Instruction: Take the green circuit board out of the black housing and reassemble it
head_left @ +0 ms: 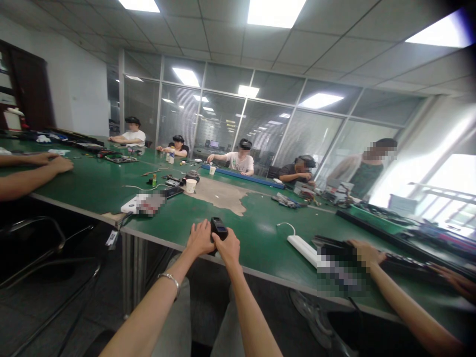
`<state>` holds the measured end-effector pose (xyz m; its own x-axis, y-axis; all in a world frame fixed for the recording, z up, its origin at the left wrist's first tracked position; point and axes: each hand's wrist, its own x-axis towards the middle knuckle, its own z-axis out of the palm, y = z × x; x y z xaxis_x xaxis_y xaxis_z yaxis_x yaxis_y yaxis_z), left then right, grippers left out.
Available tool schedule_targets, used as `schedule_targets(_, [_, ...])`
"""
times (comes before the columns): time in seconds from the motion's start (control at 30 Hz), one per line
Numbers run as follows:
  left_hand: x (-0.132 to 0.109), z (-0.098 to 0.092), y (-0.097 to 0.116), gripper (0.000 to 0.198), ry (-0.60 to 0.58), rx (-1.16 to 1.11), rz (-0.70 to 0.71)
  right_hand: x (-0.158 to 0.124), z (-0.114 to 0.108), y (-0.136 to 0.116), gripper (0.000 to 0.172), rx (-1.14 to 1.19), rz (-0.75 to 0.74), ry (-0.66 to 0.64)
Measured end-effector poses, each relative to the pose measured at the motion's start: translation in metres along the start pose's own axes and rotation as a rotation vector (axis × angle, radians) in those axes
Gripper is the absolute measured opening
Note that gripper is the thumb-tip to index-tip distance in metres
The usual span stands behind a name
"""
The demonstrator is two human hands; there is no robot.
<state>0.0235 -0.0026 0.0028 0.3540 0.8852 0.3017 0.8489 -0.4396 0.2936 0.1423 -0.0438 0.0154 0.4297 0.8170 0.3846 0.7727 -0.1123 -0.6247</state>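
Both my hands meet at the near edge of the green table [256, 233], around a small black device [218, 228]. My left hand [200, 238] wraps its fingers round the device's left side; a silver bracelet [170, 279] hangs on that wrist. From the right and below, my right hand [227, 247] grips the device too. The device's upper end sticks up between the hands, and its lower part is hidden by my fingers.
A white power strip [303, 248] with a cable lies to the right. A co-worker's hand [366, 252] rests on dark equipment at right. Another person's hands [55, 162] lie at left. A paper cup [191, 185], tools and several seated people fill the far side.
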Motion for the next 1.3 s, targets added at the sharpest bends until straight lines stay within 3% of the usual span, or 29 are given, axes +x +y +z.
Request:
schedule_targets(0.13, [0.000, -0.001, 0.001, 0.063, 0.010, 0.001, 0.006, 0.005, 0.004, 0.002, 0.066, 0.028, -0.004, 0.023])
schedule_targets(0.3, [-0.002, -0.003, 0.003, 0.051, 0.024, -0.008, 0.021, 0.003, 0.008, 0.005, 0.043, 0.071, -0.023, 0.037])
schedule_targets(0.4, [-0.003, -0.004, 0.003, 0.051, 0.017, -0.030, 0.018, 0.005, 0.006, 0.004, 0.039, 0.105, -0.041, 0.062])
schedule_targets(0.57, [-0.002, -0.003, 0.002, 0.062, 0.026, -0.031, 0.030, 0.022, -0.005, 0.004, 0.048, 0.160, -0.051, 0.139])
schedule_targets(0.73, [-0.001, -0.001, 0.002, 0.060, 0.048, -0.017, 0.040, 0.031, -0.012, 0.022, 0.048, 0.152, 0.010, 0.189])
schedule_targets(1.1, [-0.003, -0.007, 0.005, 0.060, 0.019, -0.004, 0.027, 0.029, -0.004, 0.054, 0.050, 0.018, 0.061, 0.169])
schedule_targets(1.3, [0.000, -0.001, 0.002, 0.062, 0.046, 0.009, 0.052, 0.024, -0.003, 0.053, 0.070, -0.030, 0.040, 0.175])
